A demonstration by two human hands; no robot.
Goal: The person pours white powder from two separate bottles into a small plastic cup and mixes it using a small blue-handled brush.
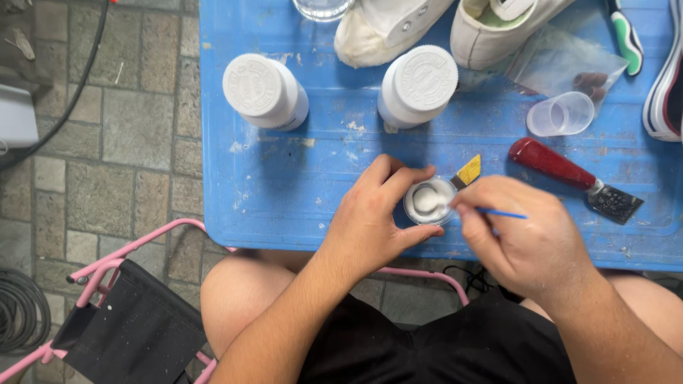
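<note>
Outdoor shoe-repair spot: stone paving (114, 142), blue plastic table (284, 199), sneakers (498, 28), scraper (576, 178).

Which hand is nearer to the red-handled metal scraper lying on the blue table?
Right. The right hand, holding a thin blue brush, sits just below-left of the red-handled metal scraper. The left hand cups the small round white-paint cup, farther left.
</note>
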